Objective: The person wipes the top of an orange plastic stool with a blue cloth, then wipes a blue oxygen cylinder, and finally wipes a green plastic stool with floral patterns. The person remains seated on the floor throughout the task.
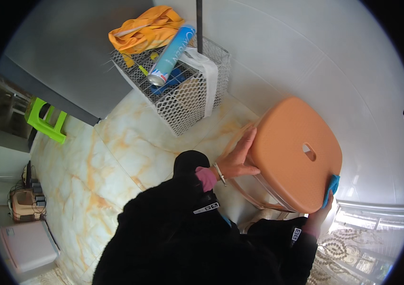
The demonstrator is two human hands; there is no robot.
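An orange plastic stool (287,167) with an oblong slot in its seat stands before me on the right. My left hand (239,156) grips the near left rim of the seat, thumb and fingers spread along the edge. Against the seat's right edge, my right hand (324,210) presses a blue cloth (331,187). Part of that hand is hidden behind the stool and the cloth. The stool's legs show only partly below the seat.
A white wire-mesh basket (187,110) stands by the wall, with an aerosol can (171,55) and an orange fabric bundle (146,30) on top. Further left are a grey cabinet-like panel (81,53), a green plastic stool (47,121) and a white box (31,245). Marbled tiles (113,149) cover the floor.
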